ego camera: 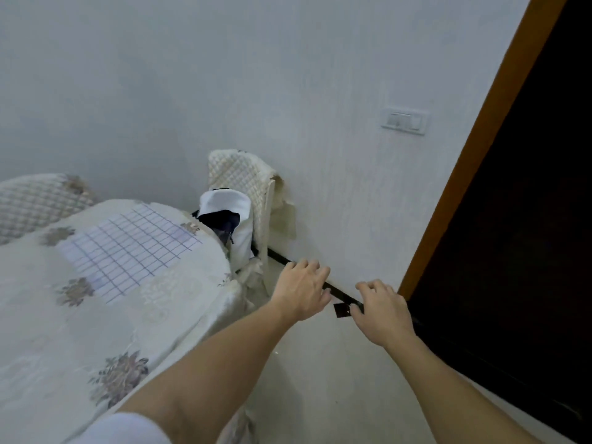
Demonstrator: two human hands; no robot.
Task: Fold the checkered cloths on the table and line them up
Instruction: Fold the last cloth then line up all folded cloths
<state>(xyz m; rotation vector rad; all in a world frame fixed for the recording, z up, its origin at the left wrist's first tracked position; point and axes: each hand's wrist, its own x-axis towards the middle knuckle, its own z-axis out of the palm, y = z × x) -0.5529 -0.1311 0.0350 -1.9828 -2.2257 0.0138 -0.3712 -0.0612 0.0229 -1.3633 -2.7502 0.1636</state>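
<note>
A white checkered cloth [128, 248] with thin blue lines lies spread flat on the table [48, 331], which wears a cream floral cover. Both my hands hang in the air to the right of the table, over the floor. My left hand [301, 291] is held out palm down, fingers loosely spread, and holds nothing. My right hand [382, 312] is beside it, also palm down with relaxed fingers and nothing in it. Neither hand touches the cloth.
A chair [246, 177] with a quilted cream cover stands against the wall past the table, with a white and dark garment [230, 216] on it. Another quilted chair back [35, 200] shows at far left. A dark doorway [512, 251] is at right.
</note>
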